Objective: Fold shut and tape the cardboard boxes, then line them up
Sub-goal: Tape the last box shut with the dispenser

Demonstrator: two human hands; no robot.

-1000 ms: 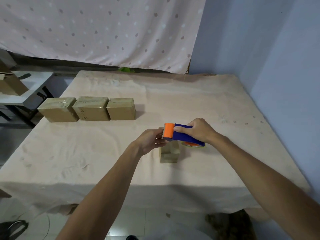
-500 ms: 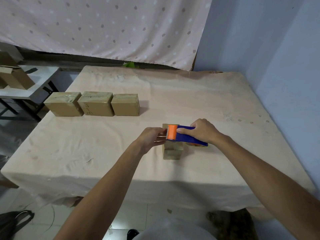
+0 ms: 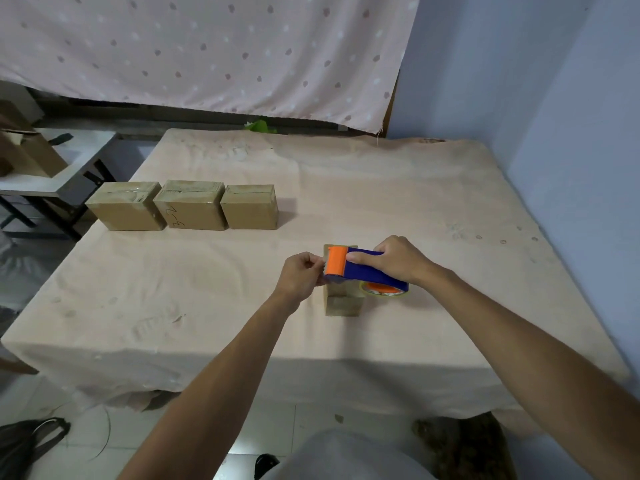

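The tape dispenser (image 3: 363, 270) is deep blue with a bright orange head. Its tape roll (image 3: 382, 292) has an orange core ringed in yellowish clear tape. The small box (image 3: 343, 304) beneath is plain brown cardboard. So are the left box (image 3: 124, 211), the middle box (image 3: 192, 211) and the right box (image 3: 250, 212) in the row, and the middle one bears dark handwritten marks on its front. The bench cloth (image 3: 207, 289) is pale peach. The curtain (image 3: 207, 46) is pale pink, dotted in darker pink and white. The wall (image 3: 571, 133) is light blue. The side table (image 3: 86, 147) is white with black legs. The floor (image 3: 304, 424) is pale tile, and the bag (image 3: 27, 441) on it is black.
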